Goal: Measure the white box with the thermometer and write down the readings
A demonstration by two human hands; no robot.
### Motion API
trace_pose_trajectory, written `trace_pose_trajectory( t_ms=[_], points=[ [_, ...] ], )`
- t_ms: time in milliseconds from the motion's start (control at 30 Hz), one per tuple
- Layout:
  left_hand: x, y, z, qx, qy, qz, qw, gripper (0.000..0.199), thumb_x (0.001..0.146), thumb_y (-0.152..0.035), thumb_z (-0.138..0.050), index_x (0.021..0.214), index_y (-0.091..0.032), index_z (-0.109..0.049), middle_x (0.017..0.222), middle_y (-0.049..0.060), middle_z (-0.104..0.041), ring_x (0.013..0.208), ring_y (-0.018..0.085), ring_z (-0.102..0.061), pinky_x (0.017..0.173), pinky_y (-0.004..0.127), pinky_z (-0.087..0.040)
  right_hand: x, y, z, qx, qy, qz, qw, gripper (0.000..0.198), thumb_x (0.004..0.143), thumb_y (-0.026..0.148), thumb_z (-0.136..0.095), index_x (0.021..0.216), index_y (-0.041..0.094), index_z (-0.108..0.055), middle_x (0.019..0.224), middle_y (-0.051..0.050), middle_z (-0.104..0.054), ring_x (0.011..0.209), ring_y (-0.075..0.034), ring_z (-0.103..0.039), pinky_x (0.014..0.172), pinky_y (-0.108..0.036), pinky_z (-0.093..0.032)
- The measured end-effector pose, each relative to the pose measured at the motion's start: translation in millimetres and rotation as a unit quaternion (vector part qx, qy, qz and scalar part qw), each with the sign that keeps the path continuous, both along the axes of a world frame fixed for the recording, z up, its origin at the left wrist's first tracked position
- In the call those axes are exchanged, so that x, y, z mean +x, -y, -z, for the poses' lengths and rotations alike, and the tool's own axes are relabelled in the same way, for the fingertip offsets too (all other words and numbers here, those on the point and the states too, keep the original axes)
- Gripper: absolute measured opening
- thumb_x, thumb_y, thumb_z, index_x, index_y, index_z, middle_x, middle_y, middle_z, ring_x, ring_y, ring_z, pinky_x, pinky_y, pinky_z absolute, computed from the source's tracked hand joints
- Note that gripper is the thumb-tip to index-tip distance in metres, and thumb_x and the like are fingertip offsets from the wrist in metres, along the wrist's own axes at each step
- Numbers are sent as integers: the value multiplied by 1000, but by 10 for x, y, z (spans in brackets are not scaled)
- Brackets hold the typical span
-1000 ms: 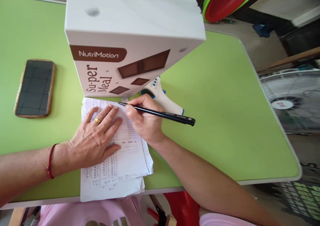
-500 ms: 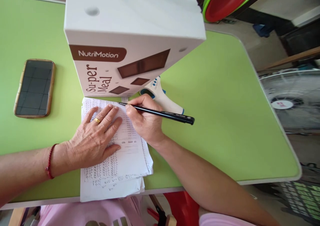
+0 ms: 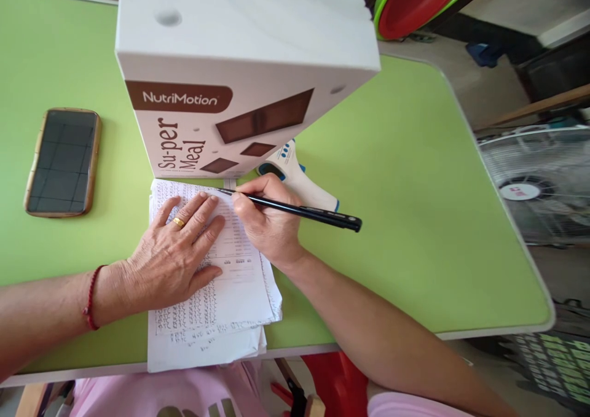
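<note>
A stack of paper sheets [image 3: 244, 294], the top one partly covered in rows of small handwriting, lies near the table's front edge. My left hand [image 3: 173, 257] rests flat on it with the fingers spread, a gold ring on one finger and a red cord at the wrist. In my right hand [image 3: 271, 220] is a black pen [image 3: 313, 213], gripped between thumb and fingers. Its tip meets the top sheet near the upper edge, and its back end points right. The hand's lower side lies on the paper.
A large white carton [image 3: 184, 122] stands right behind the papers. Partly behind my right hand lies a white handheld thermometer-like device [image 3: 306, 183]. A phone in a case [image 3: 64, 162] lies left on the green table [image 3: 415, 220]. Beyond the table's right edge is a fan [image 3: 534, 190].
The back end of the pen has shifted very slightly right and down, while its tip stays near the same spot. My left hand has not moved.
</note>
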State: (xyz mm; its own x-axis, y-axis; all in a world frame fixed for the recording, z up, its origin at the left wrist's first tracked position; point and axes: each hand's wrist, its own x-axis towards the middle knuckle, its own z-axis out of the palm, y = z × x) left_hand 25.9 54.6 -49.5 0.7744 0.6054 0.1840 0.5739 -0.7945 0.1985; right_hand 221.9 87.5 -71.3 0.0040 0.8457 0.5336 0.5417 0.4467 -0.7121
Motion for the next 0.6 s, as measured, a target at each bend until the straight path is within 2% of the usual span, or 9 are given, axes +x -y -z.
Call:
trace_pose_trajectory(
  t_ms=[600],
  points=[
    [9, 1, 14, 5, 8, -1, 1000, 50, 102, -35, -46, 137, 0, -53, 152, 28, -43, 142, 43, -41, 111, 63, -35, -25, 4, -23, -31, 4, 5, 1000, 13, 87, 26, -59, 76, 23, -55, 63, 5, -59, 52, -9, -49, 53, -25, -44]
  ],
)
